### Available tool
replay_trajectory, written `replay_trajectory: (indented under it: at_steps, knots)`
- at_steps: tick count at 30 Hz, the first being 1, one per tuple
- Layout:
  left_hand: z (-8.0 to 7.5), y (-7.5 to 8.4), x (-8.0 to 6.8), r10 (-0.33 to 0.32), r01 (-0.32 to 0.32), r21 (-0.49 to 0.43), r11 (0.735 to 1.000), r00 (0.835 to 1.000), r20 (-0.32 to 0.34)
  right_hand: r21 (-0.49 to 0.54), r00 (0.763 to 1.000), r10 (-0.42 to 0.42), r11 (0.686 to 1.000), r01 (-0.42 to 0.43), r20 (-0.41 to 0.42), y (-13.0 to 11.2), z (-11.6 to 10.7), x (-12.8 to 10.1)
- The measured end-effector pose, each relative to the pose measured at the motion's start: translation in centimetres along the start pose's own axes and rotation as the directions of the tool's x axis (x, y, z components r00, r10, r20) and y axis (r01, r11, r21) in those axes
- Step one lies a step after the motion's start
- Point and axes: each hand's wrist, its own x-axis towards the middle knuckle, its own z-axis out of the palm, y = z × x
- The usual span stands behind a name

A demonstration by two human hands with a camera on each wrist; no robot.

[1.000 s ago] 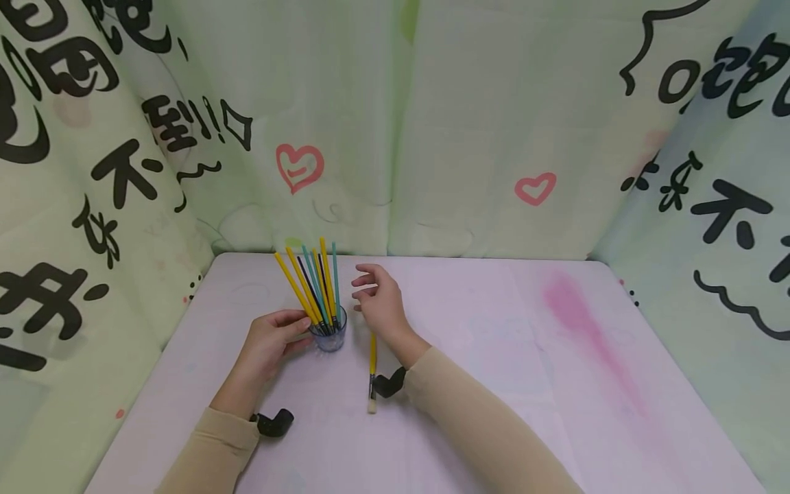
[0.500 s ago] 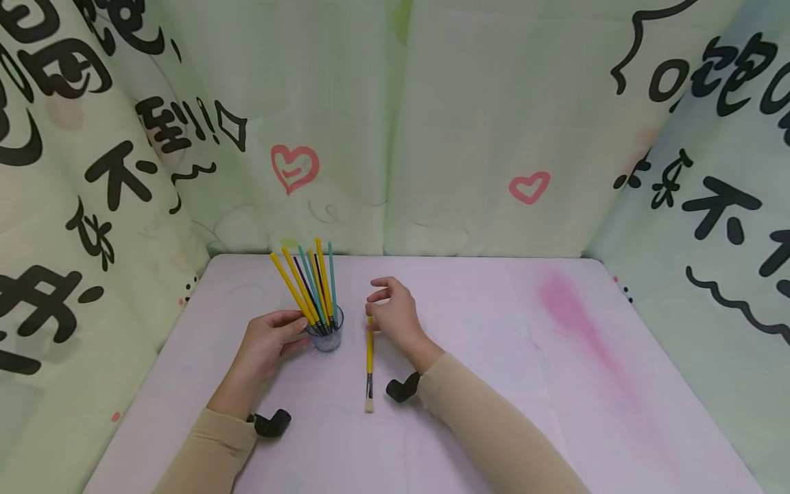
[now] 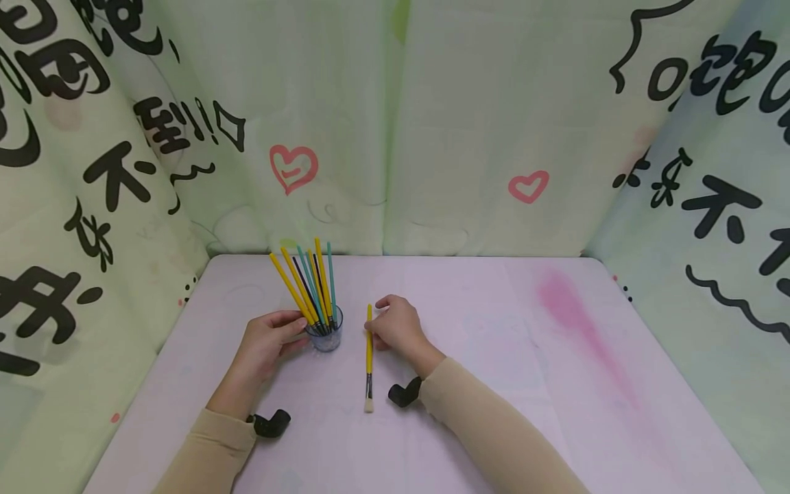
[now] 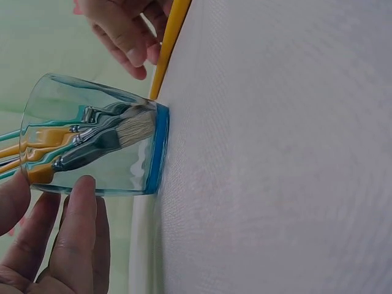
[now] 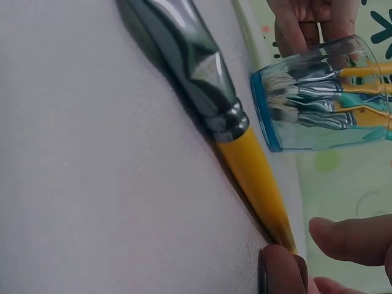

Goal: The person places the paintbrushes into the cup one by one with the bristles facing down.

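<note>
A clear glass (image 3: 325, 339) with a blue base stands upright, holding several yellow, teal and dark-handled paintbrushes (image 4: 92, 147), bristles down. My left hand (image 3: 273, 343) is at its left side, fingertips (image 4: 81, 199) against the wall and thumb by the rim. A yellow-handled paintbrush (image 3: 369, 363) lies on the table to the right of the glass, its pale bristles toward me. My right hand (image 3: 401, 331) is at its handle. In the right wrist view one fingertip (image 5: 282, 269) covers the handle's far end, while another finger is raised apart.
The table (image 3: 494, 384) has a pale lilac cover with a pink smear at the right. Light green curtains (image 3: 457, 103) with black writing and red hearts enclose its back and sides. Each wrist carries a black camera mount (image 3: 273, 424).
My right hand has moved away from the glass to the right, then lowered and come nearer to the handle of the lying paintbrush. The left hand stays by the glass.
</note>
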Motion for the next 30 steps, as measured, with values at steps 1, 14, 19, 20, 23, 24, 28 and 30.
replay_trajectory:
  at_steps: [1, 14, 19, 20, 23, 24, 28, 30]
  knots:
    - [0.0, 0.0, 0.0, 0.000, 0.000, 0.002, 1.000, 1.000, 0.000, -0.023, 1.000, 0.010, 1.000, -0.010, 0.002, 0.0, 0.1, 0.1]
    - [-0.1, -0.1, 0.1, 0.003, -0.003, 0.005, 1.000, 1.000, -0.003, -0.246, 0.995, -0.062, 0.968, 0.042, -0.075, -0.3, 1.3, 0.0]
    - [0.0, 0.0, 0.1, 0.000, 0.000, 0.010, 1.000, 1.000, -0.007, -0.317, 0.991, -0.083, 0.947, 0.046, -0.103, -0.4, 1.4, 0.0]
    - [0.0, 0.0, 0.1, 0.000, 0.000, 0.011, 1.000, 1.000, -0.007, -0.329, 0.991, -0.087, 0.943, 0.049, -0.102, -0.5, 1.4, 0.0]
    - [0.1, 0.0, 0.1, 0.003, -0.003, 0.009, 1.000, 1.000, -0.006, -0.343, 0.992, -0.087, 0.938, 0.051, -0.091, -0.6, 1.1, -0.1]
    - [0.1, 0.0, 0.1, 0.004, -0.004, 0.008, 1.000, 1.000, -0.006, -0.336, 0.994, -0.076, 0.941, 0.045, -0.081, -0.6, 1.0, -0.1]
    - [0.1, -0.2, 0.2, 0.005, -0.005, 0.001, 1.000, 1.000, -0.007, -0.239, 0.999, -0.009, 0.971, 0.001, -0.031, -0.7, 0.4, 0.0]
    - [0.0, -0.2, 0.2, 0.005, -0.005, -0.004, 1.000, 1.000, -0.006, -0.162, 1.000, 0.018, 0.987, -0.019, -0.009, -0.7, 0.1, 0.1]
